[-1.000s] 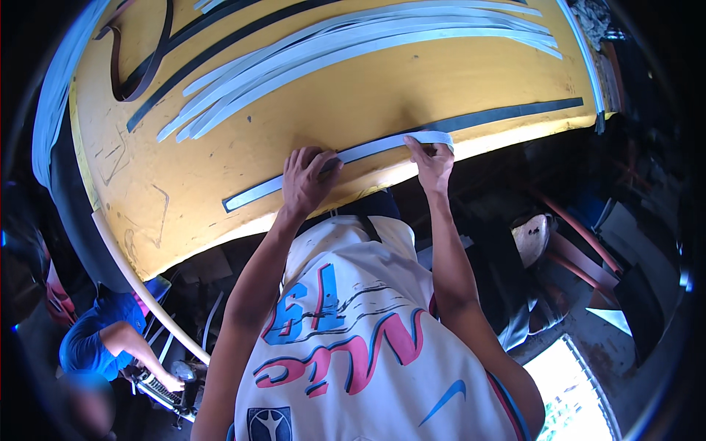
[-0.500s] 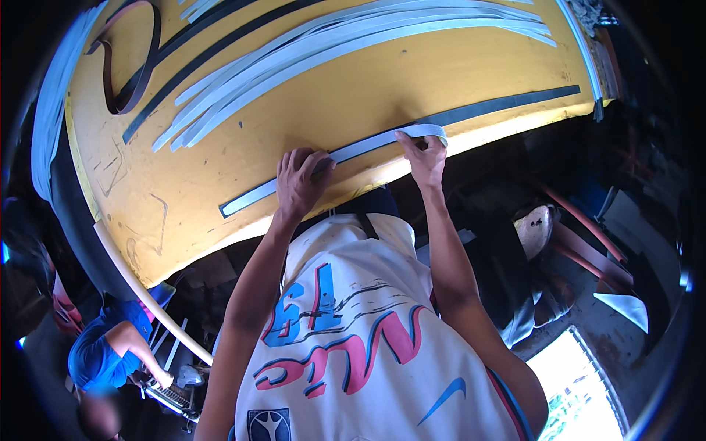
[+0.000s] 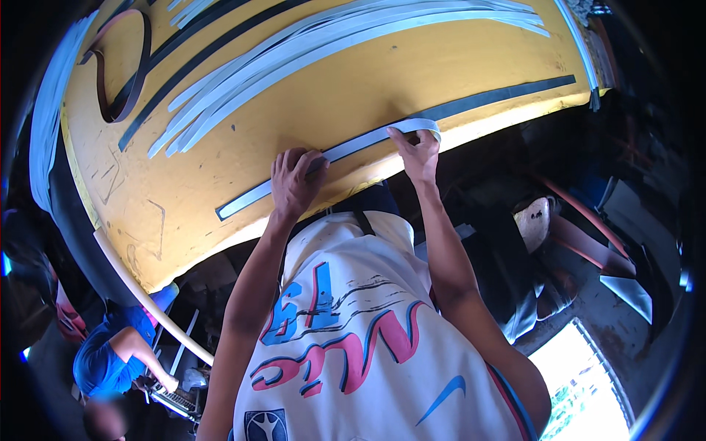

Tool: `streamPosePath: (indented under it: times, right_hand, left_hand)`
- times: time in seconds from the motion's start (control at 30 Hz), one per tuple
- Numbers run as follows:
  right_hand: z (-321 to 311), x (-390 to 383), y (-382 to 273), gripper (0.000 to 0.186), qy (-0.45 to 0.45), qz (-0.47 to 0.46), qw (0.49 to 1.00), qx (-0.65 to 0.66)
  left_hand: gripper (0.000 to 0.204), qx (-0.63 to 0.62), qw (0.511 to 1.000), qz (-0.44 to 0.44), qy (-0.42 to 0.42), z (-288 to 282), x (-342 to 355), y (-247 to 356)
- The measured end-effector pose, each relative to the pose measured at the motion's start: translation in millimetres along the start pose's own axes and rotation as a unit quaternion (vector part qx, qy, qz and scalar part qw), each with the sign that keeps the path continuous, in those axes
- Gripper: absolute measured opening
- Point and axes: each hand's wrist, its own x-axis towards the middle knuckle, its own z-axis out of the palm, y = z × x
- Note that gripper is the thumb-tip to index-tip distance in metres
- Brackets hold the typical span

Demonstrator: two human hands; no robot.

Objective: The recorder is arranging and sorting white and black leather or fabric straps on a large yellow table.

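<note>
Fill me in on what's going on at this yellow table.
A person's left hand rests on a white strip that lies along a dark strip on the yellow table. The right hand pinches the same white strip near where it curls. Right of there, the dark strip is bare. Other white strips lie farther back; a co-worker in blue is at lower left.

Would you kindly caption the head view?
White strip atop dark strip, left hand over it, right hand holding its curl.

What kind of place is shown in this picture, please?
Probably a workshop: a big yellow table bears many long white strips and several dark strips, and another person in a blue shirt is at the lower left.
</note>
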Motion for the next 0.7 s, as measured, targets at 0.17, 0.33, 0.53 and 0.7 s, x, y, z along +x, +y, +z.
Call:
streamPosePath:
  times: [0.17, 0.33, 0.53, 0.7]
  right_hand:
    - [-1.3, 1.2, -5.3, 0.024, 0.014, -0.036, 0.998, -0.042]
    - [0.2, -0.1, -10.5, 0.027, 0.011, 0.001, 0.999, -0.047]
    - [2.8, -2.7, -12.3, 0.028, 0.030, -0.010, 0.998, -0.051]
    - [3.3, -5.7, -10.4, 0.025, 0.019, 0.012, 1.000, -0.001]
  left_hand:
    - [0.028, 0.009, 1.000, 0.000, -0.010, 1.8, -0.8, -0.4]
    - [0.028, 0.040, 0.999, 0.005, -0.025, 0.5, -3.6, 3.9]
    - [0.039, 0.084, 0.989, 0.082, -0.092, 8.6, -4.0, 20.4]
    - [0.068, 0.056, 0.975, 0.125, -0.175, 43.0, 11.1, 55.2]
